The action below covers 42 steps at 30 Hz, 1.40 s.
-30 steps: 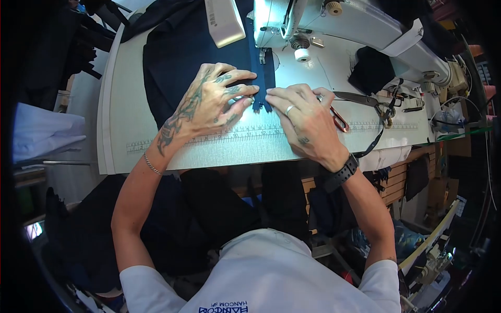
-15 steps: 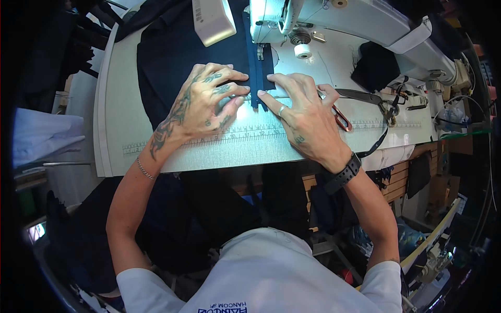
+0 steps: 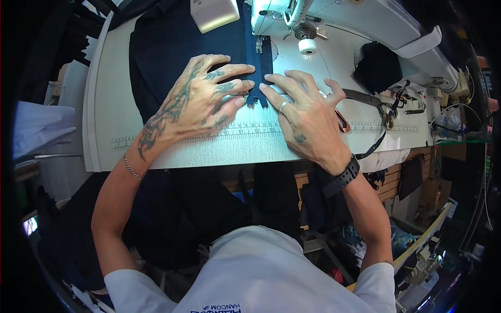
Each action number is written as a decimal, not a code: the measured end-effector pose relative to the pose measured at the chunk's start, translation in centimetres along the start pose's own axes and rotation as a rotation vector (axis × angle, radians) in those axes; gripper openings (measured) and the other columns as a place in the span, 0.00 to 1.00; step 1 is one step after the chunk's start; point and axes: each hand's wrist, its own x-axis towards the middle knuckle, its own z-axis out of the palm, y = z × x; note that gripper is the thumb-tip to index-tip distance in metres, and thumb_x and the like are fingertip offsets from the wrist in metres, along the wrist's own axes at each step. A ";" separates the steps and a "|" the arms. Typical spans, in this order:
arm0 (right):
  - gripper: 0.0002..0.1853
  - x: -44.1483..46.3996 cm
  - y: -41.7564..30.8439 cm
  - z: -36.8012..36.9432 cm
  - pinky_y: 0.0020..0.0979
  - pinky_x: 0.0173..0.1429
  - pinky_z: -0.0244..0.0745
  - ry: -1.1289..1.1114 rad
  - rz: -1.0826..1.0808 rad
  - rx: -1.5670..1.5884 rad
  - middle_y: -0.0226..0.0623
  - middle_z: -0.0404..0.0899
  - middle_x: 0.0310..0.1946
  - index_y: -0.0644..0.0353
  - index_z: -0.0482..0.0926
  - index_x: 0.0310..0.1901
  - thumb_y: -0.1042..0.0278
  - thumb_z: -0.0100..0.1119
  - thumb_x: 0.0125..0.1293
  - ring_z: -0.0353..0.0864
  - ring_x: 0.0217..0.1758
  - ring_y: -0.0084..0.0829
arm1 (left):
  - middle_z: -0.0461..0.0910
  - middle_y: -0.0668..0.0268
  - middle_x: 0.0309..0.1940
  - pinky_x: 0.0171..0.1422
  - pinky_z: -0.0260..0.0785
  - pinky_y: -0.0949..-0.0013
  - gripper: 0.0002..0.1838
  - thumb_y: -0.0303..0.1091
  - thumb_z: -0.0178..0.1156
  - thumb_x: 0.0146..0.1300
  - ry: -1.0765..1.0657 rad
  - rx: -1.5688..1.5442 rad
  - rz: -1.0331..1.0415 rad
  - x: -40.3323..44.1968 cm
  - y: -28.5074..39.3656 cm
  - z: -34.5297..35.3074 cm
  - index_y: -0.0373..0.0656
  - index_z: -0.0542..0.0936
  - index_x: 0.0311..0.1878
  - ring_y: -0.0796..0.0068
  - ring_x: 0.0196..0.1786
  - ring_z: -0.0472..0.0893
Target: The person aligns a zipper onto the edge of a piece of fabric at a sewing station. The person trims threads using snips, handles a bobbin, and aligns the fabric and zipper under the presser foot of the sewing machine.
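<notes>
One zip [image 3: 257,95], upper centre, flat: right hand [image 3: 309,116], bunched moments ago, now fanned; left hand [image 3: 198,101] spread; neither gripping, both seemingly steadying.

Only two things I can read on my feed: a shirt and a ruler scale
So the white shirt [image 3: 250,274] has blue lettering [image 3: 222,307] on it, upside down from where I'm watching. I get "HANCOM SP" in the small line, maybe one more character after it, plus a bigger blue line that the bottom edge cuts off. Then the ruler scale [image 3: 264,129] running along the worktable [image 3: 224,155]: 12 and 13 come through fine for me, most other numbers are too tiny or blurry.
</notes>
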 end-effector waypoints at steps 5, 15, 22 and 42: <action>0.27 0.0 -0.4 -0.2 0.63 0.79 0.48 0.004 -0.003 -0.087 0.23 0.81 0.73 0.45 0.89 0.67 0.72 0.69 0.65 0.75 0.77 0.34 | 0.79 0.75 0.78 0.91 0.57 0.38 0.23 0.53 0.61 0.81 -0.039 -0.028 -0.031 -0.3 0.0 0.0 0.61 0.84 0.73 0.53 0.83 0.70; 0.29 0.0 -0.5 -0.5 0.64 0.80 0.46 -0.017 -0.038 -0.144 0.21 0.80 0.72 0.42 0.88 0.67 0.67 0.73 0.62 0.74 0.77 0.33 | 0.72 0.75 0.84 0.92 0.37 0.18 0.26 0.60 0.58 0.81 -0.127 0.079 -0.055 -0.6 0.1 0.4 0.63 0.84 0.74 0.51 0.89 0.61; 0.26 0.3 -0.6 -1.0 0.66 0.80 0.45 -0.035 -0.030 -0.153 0.21 0.80 0.73 0.42 0.88 0.66 0.62 0.70 0.66 0.73 0.78 0.34 | 0.71 0.75 0.84 0.91 0.38 0.17 0.26 0.60 0.57 0.82 -0.159 0.055 -0.063 -0.2 0.2 -0.2 0.62 0.85 0.74 0.49 0.89 0.62; 0.21 4.0 2.2 0.1 0.68 0.82 0.41 -0.004 -0.056 -0.138 0.28 0.82 0.72 0.47 0.88 0.67 0.58 0.65 0.76 0.78 0.76 0.35 | 0.79 0.69 0.78 0.93 0.32 0.23 0.22 0.51 0.56 0.79 -0.035 -0.009 -0.075 2.2 -4.6 2.5 0.61 0.89 0.69 0.50 0.88 0.63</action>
